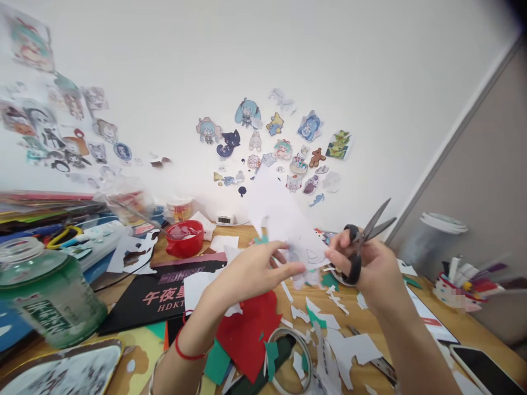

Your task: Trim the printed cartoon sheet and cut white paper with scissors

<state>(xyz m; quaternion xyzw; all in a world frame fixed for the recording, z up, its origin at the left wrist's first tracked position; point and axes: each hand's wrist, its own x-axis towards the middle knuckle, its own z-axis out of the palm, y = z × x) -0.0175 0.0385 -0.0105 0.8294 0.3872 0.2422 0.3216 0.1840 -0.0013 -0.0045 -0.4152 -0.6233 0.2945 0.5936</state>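
Observation:
A white sheet of paper (276,207) with faint drawn lines near its lower end is held up above the desk. My left hand (269,269) pinches the sheet's lower left part between thumb and fingers. In my right hand (373,263) are black-handled scissors (364,238), their blades parted and pointing up to the right, away from the paper. The right fingertips touch the sheet's lower right corner. Below the hands lie white paper scraps (356,351), a red paper piece (251,329) and a roll of tape (307,351).
On the left stand a green-tinted jar (53,296) and a red bowl (185,238). A black folder (160,299) lies near the left arm. A pen holder (457,293) and a phone (486,367) are at right. Cartoon cutouts (248,112) cover parts of the wall.

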